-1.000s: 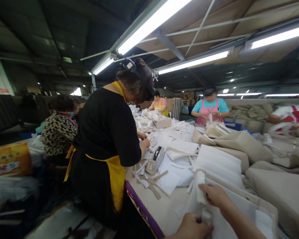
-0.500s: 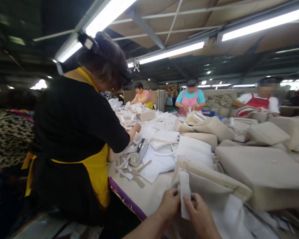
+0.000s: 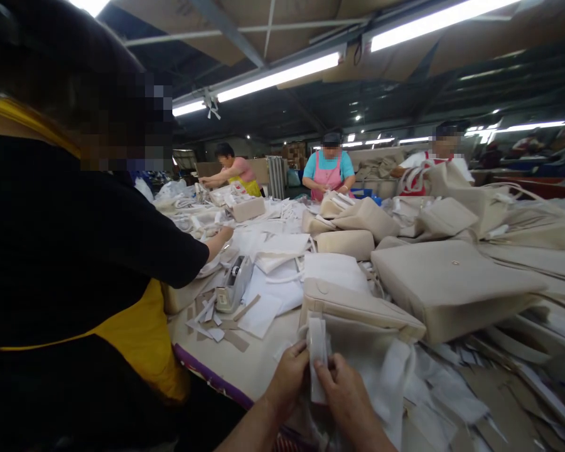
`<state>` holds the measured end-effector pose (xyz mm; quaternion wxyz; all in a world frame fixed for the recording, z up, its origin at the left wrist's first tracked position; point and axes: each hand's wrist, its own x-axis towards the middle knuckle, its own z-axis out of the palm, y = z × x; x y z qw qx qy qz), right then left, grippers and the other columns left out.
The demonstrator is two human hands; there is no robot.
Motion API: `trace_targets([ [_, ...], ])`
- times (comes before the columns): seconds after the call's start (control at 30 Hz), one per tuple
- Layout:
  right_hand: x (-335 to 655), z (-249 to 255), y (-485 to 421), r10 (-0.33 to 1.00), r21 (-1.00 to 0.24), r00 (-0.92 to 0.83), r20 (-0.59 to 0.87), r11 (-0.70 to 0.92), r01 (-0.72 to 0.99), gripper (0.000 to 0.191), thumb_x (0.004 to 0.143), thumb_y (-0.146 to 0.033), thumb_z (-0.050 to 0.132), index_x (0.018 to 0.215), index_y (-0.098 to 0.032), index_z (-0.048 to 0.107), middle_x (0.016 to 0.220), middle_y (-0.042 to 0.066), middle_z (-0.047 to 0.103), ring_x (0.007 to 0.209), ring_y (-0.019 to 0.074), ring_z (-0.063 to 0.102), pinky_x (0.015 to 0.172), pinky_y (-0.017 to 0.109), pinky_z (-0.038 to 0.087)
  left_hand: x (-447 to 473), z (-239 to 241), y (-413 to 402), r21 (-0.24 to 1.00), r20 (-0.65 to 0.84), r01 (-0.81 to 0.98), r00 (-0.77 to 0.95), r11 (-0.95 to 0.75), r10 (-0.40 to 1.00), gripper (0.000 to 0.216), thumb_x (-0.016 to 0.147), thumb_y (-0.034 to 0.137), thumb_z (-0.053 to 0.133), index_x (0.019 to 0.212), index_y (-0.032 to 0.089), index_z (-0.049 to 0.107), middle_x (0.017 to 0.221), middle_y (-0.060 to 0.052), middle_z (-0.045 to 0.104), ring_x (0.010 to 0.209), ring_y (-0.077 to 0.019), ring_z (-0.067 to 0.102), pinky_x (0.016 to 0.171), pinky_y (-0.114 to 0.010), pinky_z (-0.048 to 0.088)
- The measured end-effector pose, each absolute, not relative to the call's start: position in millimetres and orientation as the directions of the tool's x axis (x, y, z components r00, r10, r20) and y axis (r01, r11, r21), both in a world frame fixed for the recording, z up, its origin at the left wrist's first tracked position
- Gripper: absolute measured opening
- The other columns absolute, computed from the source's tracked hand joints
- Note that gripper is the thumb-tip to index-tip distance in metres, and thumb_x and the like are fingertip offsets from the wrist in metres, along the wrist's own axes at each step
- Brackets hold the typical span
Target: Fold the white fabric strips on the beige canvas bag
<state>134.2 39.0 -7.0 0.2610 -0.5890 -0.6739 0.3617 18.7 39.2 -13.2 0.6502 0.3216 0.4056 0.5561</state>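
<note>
In the head view my left hand (image 3: 288, 375) and my right hand (image 3: 344, 394) are close together at the front of the table. Between them stands a flat white strip (image 3: 317, 361), roughly upright, against the side of a beige handbag (image 3: 353, 302). The left fingers are closed at the strip's left edge. My right thumb presses on its front face, with the other fingers curled. Whether the strip wraps a bag handle, I cannot tell. Thin white wrapping (image 3: 386, 370) hangs over the bag's near side, right of my hands.
Close on my left stands a co-worker in black (image 3: 75, 251), one arm reaching over the table. A tape dispenser (image 3: 234, 285) sits among paper scraps (image 3: 216, 320). Several beige bags, including a large one (image 3: 452, 276), are piled right. Other people work across the table.
My view has swung right, so the table and bags appear further left and the co-worker in black looks larger. Both my hands remain on the white strip, with little visible change in grip.
</note>
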Motion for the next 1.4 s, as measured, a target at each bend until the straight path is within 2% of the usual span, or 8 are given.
trace_targets([
  [0.17,132.7,-7.5,42.1,0.987,-0.704,-0.138,-0.083,0.040,0.709,0.021,0.086,-0.036,0.034,0.072,-0.023,0.042,0.074,0.007,0.065,0.074,0.0224,0.061,0.064,0.029,0.037,20.6,-15.3,37.1,0.924,-0.077,-0.379,-0.038,0.057,0.996,0.037,0.079,0.041,0.058,0.097,0.010,0.066,0.091,-0.010,0.068,0.091,-0.0213,0.059,0.081,-0.027,0.044],
  [0.3,131.8,-0.8,42.0,0.984,-0.643,-0.149,-0.101,0.050,0.764,0.023,0.088,-0.034,0.031,0.076,-0.022,0.045,0.078,0.010,0.067,0.078,0.0236,0.063,0.064,0.029,0.038,22.6,-14.0,36.4,0.954,-0.089,-0.289,-0.014,0.081,0.996,0.036,0.076,0.034,0.062,0.104,0.011,0.063,0.091,-0.008,0.068,0.088,-0.0207,0.060,0.080,-0.028,0.045],
  [0.53,130.7,13.5,36.6,0.959,-0.534,-0.269,-0.093,0.180,0.826,0.026,0.088,-0.030,0.032,0.092,-0.016,0.054,0.085,0.013,0.069,0.081,0.0263,0.065,0.065,0.031,0.041,25.1,-9.1,41.8,0.947,-0.164,-0.290,-0.057,0.141,0.985,0.036,0.077,0.034,0.060,0.103,0.009,0.063,0.085,-0.008,0.068,0.080,-0.0190,0.060,0.073,-0.026,0.046],
  [0.9,134.7,14.9,37.2,0.967,-0.604,-0.240,-0.086,0.141,0.784,0.030,0.086,-0.032,0.036,0.093,-0.015,0.059,0.089,0.014,0.069,0.085,0.0246,0.065,0.071,0.031,0.044,21.2,-12.9,45.0,0.966,-0.180,-0.203,-0.076,0.162,0.981,0.039,0.072,0.038,0.065,0.101,0.012,0.063,0.085,-0.005,0.069,0.082,-0.0191,0.064,0.075,-0.025,0.048],
  [1.07,163.6,33.8,28.7,0.939,-0.715,-0.345,-0.010,0.234,0.659,0.028,0.083,-0.033,0.043,0.097,-0.020,0.063,0.081,0.005,0.070,0.075,0.0178,0.064,0.067,0.025,0.042,22.5,-11.3,48.2,0.961,-0.208,-0.202,-0.070,0.190,0.976,0.035,0.072,0.037,0.066,0.096,0.013,0.062,0.081,-0.004,0.069,0.075,-0.0188,0.065,0.067,-0.025,0.051],
  [1.2,240.7,41.2,29.8,0.990,-0.757,-0.142,0.005,0.097,0.646,0.032,0.084,-0.041,0.041,0.098,-0.021,0.063,0.071,0.001,0.068,0.066,0.0159,0.063,0.062,0.024,0.041,24.4,-13.7,53.7,0.928,-0.313,-0.247,-0.115,0.278,0.943,0.028,0.074,0.030,0.066,0.096,0.015,0.059,0.082,-0.005,0.068,0.072,-0.0183,0.066,0.059,-0.026,0.054],
  [1.3,318.1,30.3,27.9,0.997,-0.700,0.064,-0.044,-0.077,0.710,0.035,0.083,-0.045,0.038,0.094,-0.022,0.062,0.069,0.001,0.067,0.062,0.0171,0.062,0.062,0.027,0.042,24.9,-13.4,56.9,0.924,-0.333,-0.248,-0.141,0.292,0.932,0.020,0.077,0.025,0.064,0.093,0.014,0.060,0.077,-0.004,0.067,0.069,-0.0170,0.067,0.057,-0.025,0.054],
  [1.4,371.4,8.0,14.5,0.980,-0.616,0.171,-0.104,-0.198,0.763,0.036,0.081,-0.047,0.039,0.093,-0.024,0.063,0.083,0.004,0.070,0.076,0.0207,0.063,0.069,0.030,0.044,25.5,-10.7,58.2,0.917,-0.349,-0.261,-0.157,0.302,0.924,0.016,0.078,0.022,0.063,0.092,0.014,0.060,0.076,-0.003,0.067,0.066,-0.0158,0.067,0.058,-0.025,0.056],
])
